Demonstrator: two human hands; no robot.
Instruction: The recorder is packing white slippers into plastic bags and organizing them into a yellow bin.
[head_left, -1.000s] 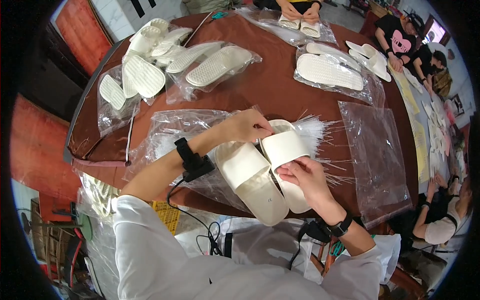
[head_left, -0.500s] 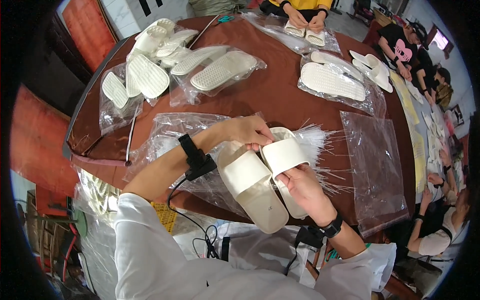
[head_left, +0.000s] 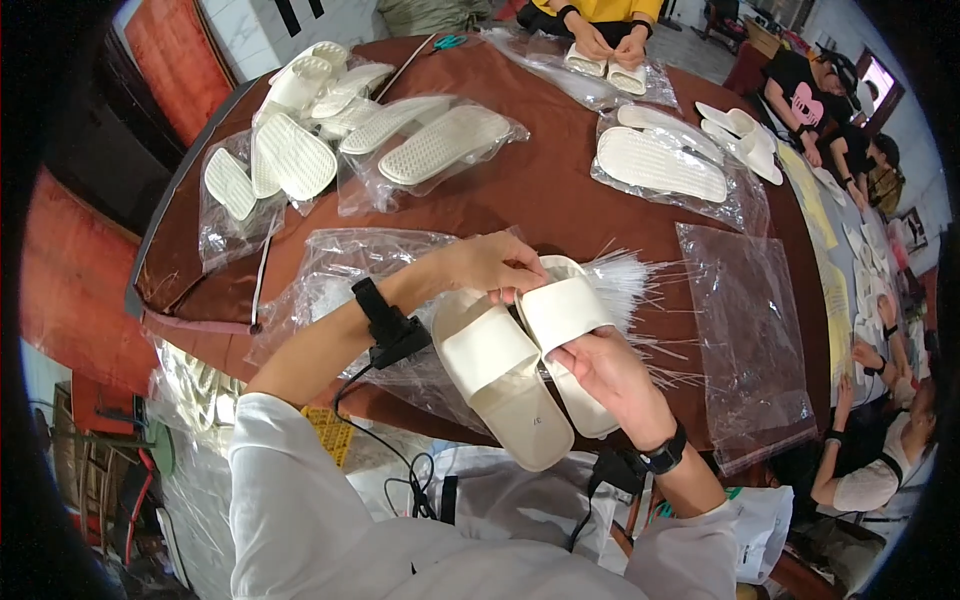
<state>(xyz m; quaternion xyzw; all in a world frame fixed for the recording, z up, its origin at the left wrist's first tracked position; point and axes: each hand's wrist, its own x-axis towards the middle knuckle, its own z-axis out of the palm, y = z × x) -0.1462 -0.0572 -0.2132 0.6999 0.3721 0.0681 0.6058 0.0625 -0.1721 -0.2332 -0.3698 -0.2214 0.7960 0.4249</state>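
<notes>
A pair of cream slide slippers is held side by side over the table's near edge, the left slipper [head_left: 488, 352] and the right slipper [head_left: 562, 308], toes pointing away from me. My left hand [head_left: 498, 264] is closed at the toe end, its fingertips pinching at the inner side of the right slipper's strap. Anything small between those fingertips is too hidden to tell. My right hand [head_left: 605, 375] grips the right slipper, fingers tucked under its strap and the thumb side against it. Just beyond lies a bundle of thin white plastic ties [head_left: 625, 290], partly covered by the slippers.
An open clear plastic bag [head_left: 745, 340] lies right on the brown-covered table [head_left: 560, 170]; more clear film [head_left: 330, 265] lies under my left forearm. Bagged slippers [head_left: 445, 140] sit far left, others [head_left: 660, 165] far right. Across the table, a person's hands [head_left: 612, 45] handle another pair.
The slippers and both hands have shifted only slightly left. My grip on the slippers looks the same.
</notes>
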